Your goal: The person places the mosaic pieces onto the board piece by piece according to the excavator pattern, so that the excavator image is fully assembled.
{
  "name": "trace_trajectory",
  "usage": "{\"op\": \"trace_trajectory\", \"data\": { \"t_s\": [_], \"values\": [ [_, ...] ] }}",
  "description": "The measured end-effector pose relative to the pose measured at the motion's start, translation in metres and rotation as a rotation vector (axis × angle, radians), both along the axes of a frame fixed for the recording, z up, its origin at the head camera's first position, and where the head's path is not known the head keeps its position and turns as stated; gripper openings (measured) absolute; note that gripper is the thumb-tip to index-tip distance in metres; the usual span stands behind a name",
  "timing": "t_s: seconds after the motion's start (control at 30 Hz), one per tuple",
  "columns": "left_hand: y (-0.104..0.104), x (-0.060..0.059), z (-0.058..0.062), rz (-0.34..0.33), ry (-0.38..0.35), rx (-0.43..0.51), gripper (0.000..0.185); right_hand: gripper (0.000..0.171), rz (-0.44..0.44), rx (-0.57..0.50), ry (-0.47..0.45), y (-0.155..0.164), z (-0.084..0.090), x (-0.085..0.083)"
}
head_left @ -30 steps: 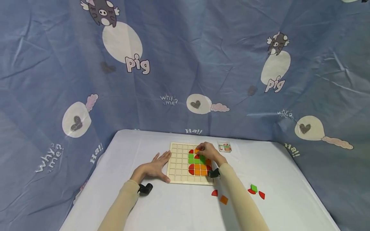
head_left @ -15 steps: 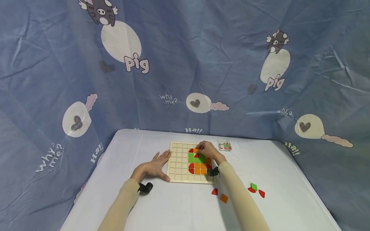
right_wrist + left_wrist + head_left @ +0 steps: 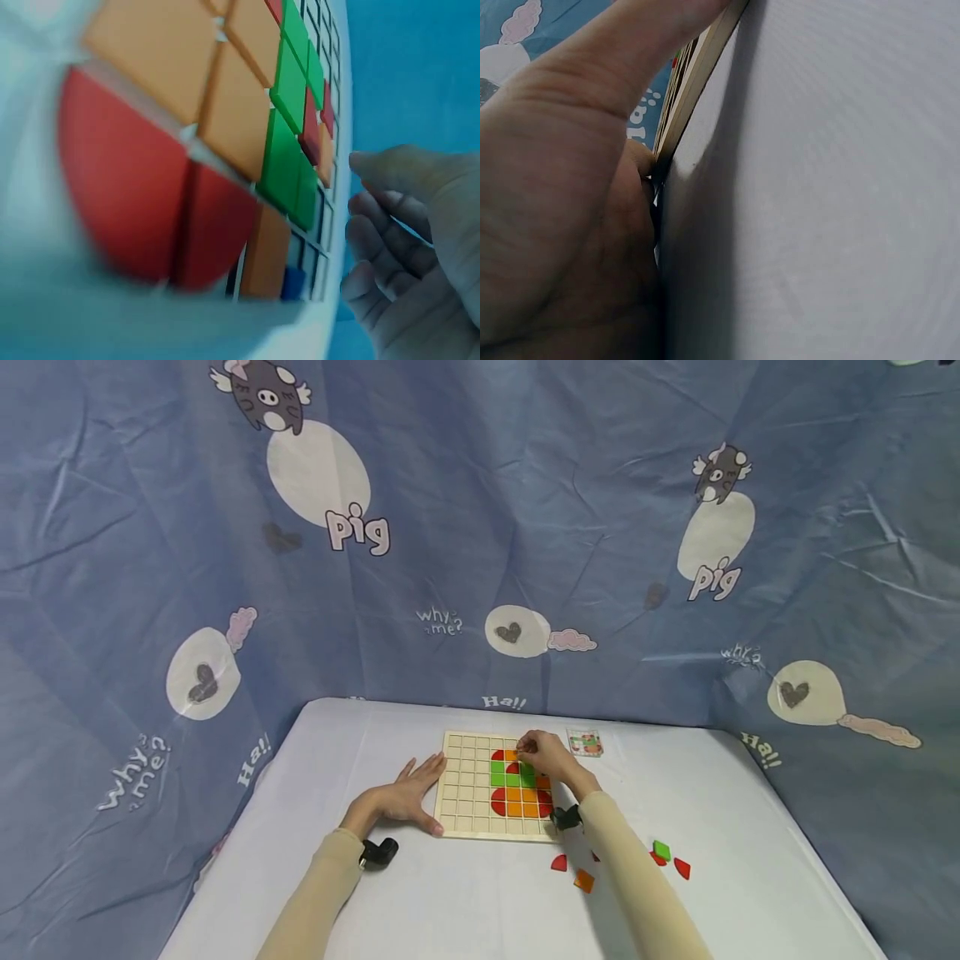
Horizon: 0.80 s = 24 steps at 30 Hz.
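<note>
White-clothed table [image 3: 420, 902] | left hand [image 3: 401, 797] flat, fingers straight, bracing wooden grid board [image 3: 461, 781] at its left edge | right hand [image 3: 551, 758] curled over the board's far-right cells, grip unclear.

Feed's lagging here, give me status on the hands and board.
Left hand flat, bracing grid board. Right hand fingers curled over orange tile, top row. Nothing blocking.

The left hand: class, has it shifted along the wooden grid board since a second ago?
No. The left hand rests flat against the left edge of the wooden grid board, as before; small offsets match the whole view's shift.
</note>
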<state>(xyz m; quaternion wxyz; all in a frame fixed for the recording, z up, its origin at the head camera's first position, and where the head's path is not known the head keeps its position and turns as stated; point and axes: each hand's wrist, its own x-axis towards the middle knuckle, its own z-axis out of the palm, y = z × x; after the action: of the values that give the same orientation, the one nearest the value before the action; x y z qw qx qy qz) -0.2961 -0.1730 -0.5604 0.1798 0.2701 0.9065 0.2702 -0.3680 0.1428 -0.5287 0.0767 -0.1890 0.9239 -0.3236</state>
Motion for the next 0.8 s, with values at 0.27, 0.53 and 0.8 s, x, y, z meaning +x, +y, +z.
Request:
{"op": "trace_trajectory", "data": {
  "t_s": [0.27, 0.53, 0.8],
  "values": [
    [-0.001, 0.002, 0.004, 0.005, 0.01, -0.006, 0.132, 0.005, 0.158, 0.014, 0.083, 0.033, 0.006, 0.056],
    [0.0, 0.001, 0.001, 0.002, -0.004, -0.006, 0.134, 0.009, 0.232, 0.017, -0.002, 0.069, 0.008, 0.125],
    [0.002, 0.0, 0.001, 0.0, 0.009, -0.017, 0.134, 0.016, 0.251, 0.083, -0.022, 0.082, -0.007, 0.158]
  ]
}}
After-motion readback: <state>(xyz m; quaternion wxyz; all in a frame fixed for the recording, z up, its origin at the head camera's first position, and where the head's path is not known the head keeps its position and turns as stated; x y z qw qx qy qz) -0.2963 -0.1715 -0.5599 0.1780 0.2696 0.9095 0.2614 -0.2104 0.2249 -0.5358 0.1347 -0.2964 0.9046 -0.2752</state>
